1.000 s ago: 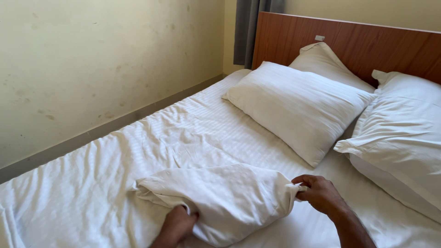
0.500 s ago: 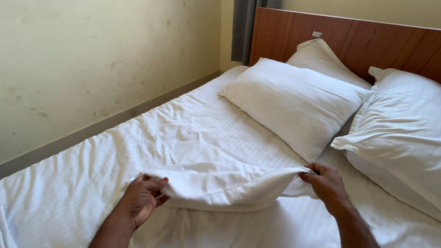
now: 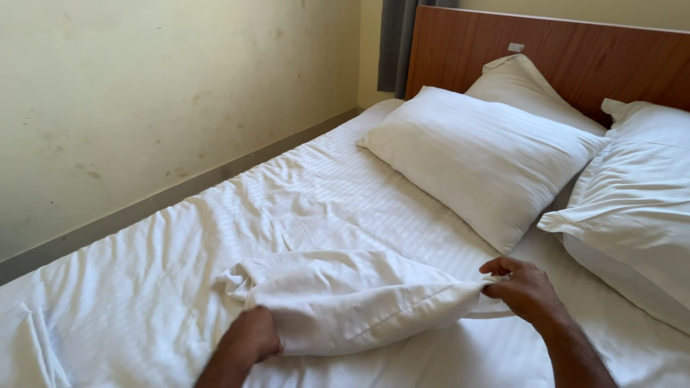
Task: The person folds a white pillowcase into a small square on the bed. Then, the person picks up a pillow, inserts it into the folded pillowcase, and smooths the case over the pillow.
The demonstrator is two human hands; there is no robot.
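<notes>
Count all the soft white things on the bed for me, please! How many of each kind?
Stuffed pillows: 3
Empty pillowcase, held by the left hand and the right hand: 1
Bed sheet: 1
Total: 5

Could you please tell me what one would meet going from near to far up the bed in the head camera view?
Left hand and right hand gripping a white pillowcase → striped white sheet → large white pillow → second pillow propped behind it → wooden headboard.
</notes>
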